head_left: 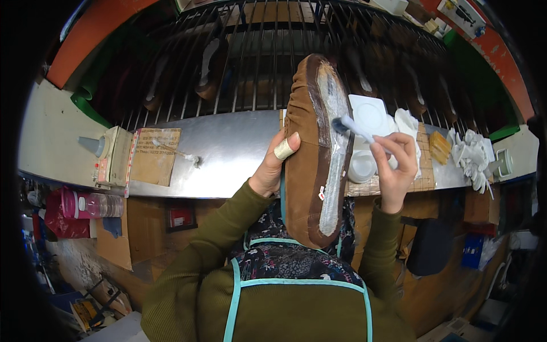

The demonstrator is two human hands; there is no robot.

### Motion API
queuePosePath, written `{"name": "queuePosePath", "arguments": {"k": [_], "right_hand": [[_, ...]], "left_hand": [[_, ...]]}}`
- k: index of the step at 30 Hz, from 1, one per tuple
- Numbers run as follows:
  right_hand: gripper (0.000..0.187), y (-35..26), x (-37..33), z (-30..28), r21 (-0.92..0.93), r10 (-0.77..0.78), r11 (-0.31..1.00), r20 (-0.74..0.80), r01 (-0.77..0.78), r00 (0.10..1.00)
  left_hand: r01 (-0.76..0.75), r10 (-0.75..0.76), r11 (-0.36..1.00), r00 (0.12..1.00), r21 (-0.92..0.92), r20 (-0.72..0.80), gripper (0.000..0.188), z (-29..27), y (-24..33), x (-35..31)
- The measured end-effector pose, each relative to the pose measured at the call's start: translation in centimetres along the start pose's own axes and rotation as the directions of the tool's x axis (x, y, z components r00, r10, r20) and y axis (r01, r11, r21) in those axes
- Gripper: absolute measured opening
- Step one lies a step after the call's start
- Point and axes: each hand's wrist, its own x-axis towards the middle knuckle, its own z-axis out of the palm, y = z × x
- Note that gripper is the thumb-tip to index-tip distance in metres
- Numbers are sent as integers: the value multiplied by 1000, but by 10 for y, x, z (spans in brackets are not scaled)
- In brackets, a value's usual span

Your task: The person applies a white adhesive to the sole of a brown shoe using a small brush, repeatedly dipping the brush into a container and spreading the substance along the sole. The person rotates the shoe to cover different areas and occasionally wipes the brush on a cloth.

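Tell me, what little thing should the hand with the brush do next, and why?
Probably the right hand should slide the brush a little way along the sole of the shoe, since the bristles seem to rest against it and the left hand grips the shoe's side.

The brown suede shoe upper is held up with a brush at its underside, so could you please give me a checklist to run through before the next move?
1. Brown suede shoe upper held: ok, the left hand grips its side.
2. Pale tape wrap on the left thumb: ok, in place.
3. Pale-handled brush with dark bristles secure: ok, in the fingers of the right hand.
4. Bristles at the pale strip along the underside: ok, at its upper half.
5. Even coating on that strip: cannot tell.
6. Contents of the round white tub on the bench: cannot tell.
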Motion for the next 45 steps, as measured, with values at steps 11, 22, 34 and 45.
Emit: {"name": "queuePosePath", "arguments": {"k": [11,22,34,45], "right_hand": [[13,-18,-36,13,82,273,958,37,-275,961],[15,-54,-96,7,182,443,869,125,-459,888],[16,-33,-56,37,-59,213,975,-31,-214,977],[16,-15,-40,28,45,141,988,81,-145,987]], "left_hand": [[-87,85,995,996,-53,-39,74,-3,-2,-5],[-246,269,961,938,128,-218,60,-21,1,-13],[-214,262,952,940,220,-218,63,-15,4,-20],[-220,274,939,943,265,-190,60,-12,10,-14]]}}
